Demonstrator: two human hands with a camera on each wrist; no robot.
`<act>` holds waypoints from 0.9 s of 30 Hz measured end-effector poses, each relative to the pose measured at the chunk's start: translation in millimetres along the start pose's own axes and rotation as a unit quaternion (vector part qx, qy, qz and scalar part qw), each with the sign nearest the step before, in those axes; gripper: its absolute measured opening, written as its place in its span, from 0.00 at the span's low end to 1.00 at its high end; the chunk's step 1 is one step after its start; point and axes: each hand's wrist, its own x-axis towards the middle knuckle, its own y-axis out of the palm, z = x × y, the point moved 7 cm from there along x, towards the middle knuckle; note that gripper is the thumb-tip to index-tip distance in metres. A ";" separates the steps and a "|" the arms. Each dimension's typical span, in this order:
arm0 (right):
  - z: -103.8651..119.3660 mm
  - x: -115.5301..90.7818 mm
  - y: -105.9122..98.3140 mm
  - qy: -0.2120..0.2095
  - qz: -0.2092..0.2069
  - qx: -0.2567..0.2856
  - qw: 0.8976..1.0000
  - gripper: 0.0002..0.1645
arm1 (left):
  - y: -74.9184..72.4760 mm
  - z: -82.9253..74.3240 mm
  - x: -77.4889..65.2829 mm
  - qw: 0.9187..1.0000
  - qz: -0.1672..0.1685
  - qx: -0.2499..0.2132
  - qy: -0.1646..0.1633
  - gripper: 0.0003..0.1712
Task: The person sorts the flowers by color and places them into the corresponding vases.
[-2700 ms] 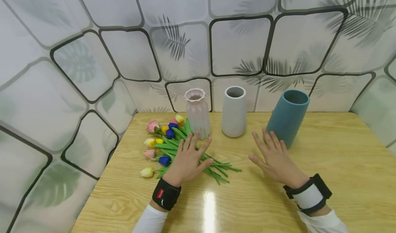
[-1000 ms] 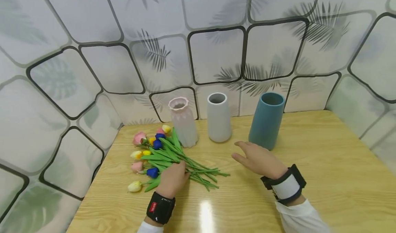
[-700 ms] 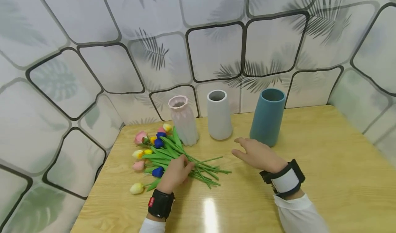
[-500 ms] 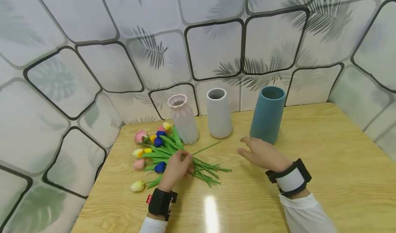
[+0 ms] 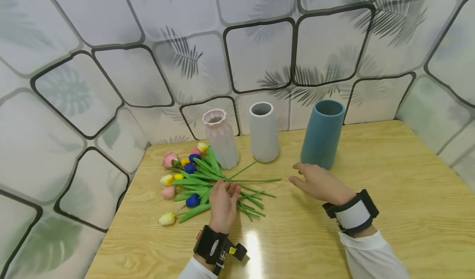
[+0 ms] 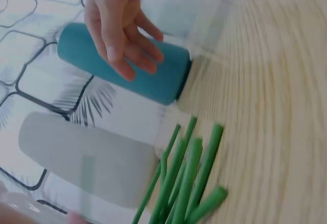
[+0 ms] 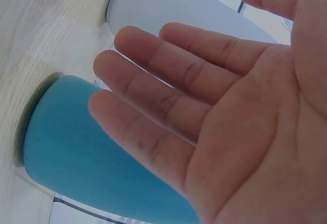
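- Flowers (image 5: 191,181) sprawled over the left part of the table (image 5: 389,180), heads facing its left edge, stem ends aimed at its middle! Leaves overlap here, so parting these calls, I'd judge, for a light pinch low on one stem and a slow lift, letting the leaves slide free rather than dragging the neighbours along.
- Blue vase (image 5: 322,139), the biggest of three, standing near the back edge, right of its middle; white vase (image 5: 264,137) next to it; pink vase (image 5: 222,145) nearest the back left corner, leaves just beside its foot.
- Right hand (image 5: 320,184) waits before the blue vase, fingers long and relaxed, thumb apart, nothing held; whether it touches the vase, I cannot tell.
- Left hand (image 5: 223,207), well apart from the right, is in among the stems, fingers bent and pointing to the back edge; pinching or merely resting there, I cannot tell.
- One thin stem (image 5: 243,170) slants from those fingers towards the white vase.
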 end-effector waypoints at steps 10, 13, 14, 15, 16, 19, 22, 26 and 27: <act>-4.9 0.7 -0.6 0.007 -0.010 -0.013 1.000 0.30 | -2.5 8.6 2.3 0.991 -0.068 -0.114 -0.027 0.12; -7.2 0.4 -4.0 0.014 -0.022 -0.025 0.999 0.28 | -0.5 13.9 2.6 0.984 -0.049 -0.157 -0.067 0.11; -8.2 0.2 -5.5 0.017 -0.026 -0.028 0.999 0.28 | 0.3 15.2 2.8 0.982 -0.041 -0.165 -0.078 0.10; -9.4 -0.1 -7.0 0.020 -0.031 -0.031 0.999 0.27 | 1.5 16.1 3.0 0.981 -0.031 -0.171 -0.088 0.09; -10.2 -0.5 -8.5 0.021 -0.033 -0.032 0.999 0.26 | 2.6 16.8 3.2 0.979 -0.025 -0.176 -0.097 0.08; -12.1 -1.6 -12.5 0.022 -0.033 -0.029 0.999 0.25 | 5.6 18.4 3.9 0.977 -0.007 -0.176 -0.119 0.07; -13.9 -2.6 -14.0 0.024 -0.024 -0.024 0.999 0.25 | 8.1 19.4 3.7 0.976 0.009 -0.171 -0.132 0.08; -17.8 -4.3 -11.7 0.028 -0.008 -0.014 0.999 0.26 | 10.0 18.0 2.2 0.980 0.029 -0.151 -0.127 0.10; -18.8 -4.7 -10.8 0.028 -0.005 -0.012 1.000 0.26 | 10.3 17.0 1.7 0.981 0.031 -0.147 -0.123 0.10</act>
